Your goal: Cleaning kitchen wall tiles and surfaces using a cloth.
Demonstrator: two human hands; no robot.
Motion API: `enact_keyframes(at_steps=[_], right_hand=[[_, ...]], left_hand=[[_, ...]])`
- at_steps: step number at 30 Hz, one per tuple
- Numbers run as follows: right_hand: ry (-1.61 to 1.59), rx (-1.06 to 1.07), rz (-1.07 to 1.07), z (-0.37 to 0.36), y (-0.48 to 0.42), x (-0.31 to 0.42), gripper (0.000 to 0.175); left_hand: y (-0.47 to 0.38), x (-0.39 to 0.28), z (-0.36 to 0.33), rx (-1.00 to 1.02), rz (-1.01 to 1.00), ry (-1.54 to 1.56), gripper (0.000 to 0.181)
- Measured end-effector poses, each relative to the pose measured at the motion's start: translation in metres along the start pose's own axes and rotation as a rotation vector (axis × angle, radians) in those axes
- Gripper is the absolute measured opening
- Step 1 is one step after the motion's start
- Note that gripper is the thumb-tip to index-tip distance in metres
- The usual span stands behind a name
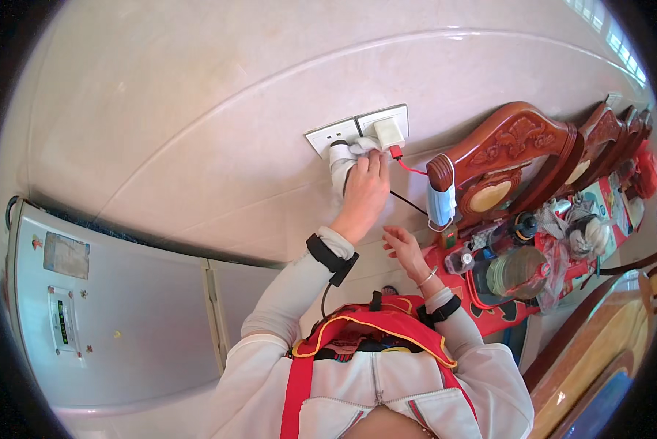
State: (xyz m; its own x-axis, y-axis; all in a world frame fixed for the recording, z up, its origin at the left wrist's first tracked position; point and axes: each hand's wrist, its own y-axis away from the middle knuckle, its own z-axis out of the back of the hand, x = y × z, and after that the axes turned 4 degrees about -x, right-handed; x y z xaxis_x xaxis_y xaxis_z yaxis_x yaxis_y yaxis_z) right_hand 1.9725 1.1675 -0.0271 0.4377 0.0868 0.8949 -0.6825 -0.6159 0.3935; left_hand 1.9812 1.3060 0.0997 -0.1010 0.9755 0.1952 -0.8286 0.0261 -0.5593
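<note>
My left hand (365, 184) is up at the wall, its fingers pressed around a crumpled white cloth (364, 145). Under the fingers and beside the cloth is a white, dark-edged object (341, 164), partly hidden, against the left wall socket (328, 137). I cannot tell whether it is a plug or more cloth. In the right socket (399, 116) sits a white charger (388, 133) with a red USB cable (410, 167) plugged in, just above my fingertips. My right hand (408, 252) hangs lower, fingers apart and slightly bent, holding nothing.
A carved wooden chair back (512, 142) stands at right, a blue face mask (442, 204) hooked over its corner. Beyond it, a red-covered table (487, 324) carries a large plastic bottle (520, 273), jars and bags. A black cable (408, 202) crosses the wall. At left stands a refrigerator (142, 307).
</note>
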Motion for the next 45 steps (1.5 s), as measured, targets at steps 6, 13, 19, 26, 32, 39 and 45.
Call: enact_keyframes(at_steps=[6,13,19,26,32,39,45], right_hand=[[-0.047,0.015,0.023,0.000,0.006,0.010,0.041],[-0.457,-0.118,0.042,-0.007,0.034,0.042,0.056],[-0.130,-0.229,0.670,0.036,0.049,0.121,0.043],[0.930,-0.391,1.093,0.059,-0.018,0.233,0.033],[1.269,-0.327,1.257,0.056,-0.050,0.214,0.026],[1.799,-0.214,1.297,0.078,-0.060,0.214,0.016],[1.600,-0.068,1.448,0.070,-0.065,0.211,0.017]], left_hand=[[0.016,-0.013,0.014,0.207,-0.030,0.154,0.039],[0.048,-0.044,0.033,0.308,0.015,0.712,0.047],[0.047,-0.009,0.066,0.239,-0.011,1.039,0.045],[0.080,0.020,0.063,0.549,0.287,0.958,0.035],[0.082,0.026,0.066,0.565,0.332,0.942,0.033],[0.074,0.033,0.067,0.567,0.391,0.920,0.033],[0.082,0.038,0.059,0.524,0.423,0.949,0.032]])
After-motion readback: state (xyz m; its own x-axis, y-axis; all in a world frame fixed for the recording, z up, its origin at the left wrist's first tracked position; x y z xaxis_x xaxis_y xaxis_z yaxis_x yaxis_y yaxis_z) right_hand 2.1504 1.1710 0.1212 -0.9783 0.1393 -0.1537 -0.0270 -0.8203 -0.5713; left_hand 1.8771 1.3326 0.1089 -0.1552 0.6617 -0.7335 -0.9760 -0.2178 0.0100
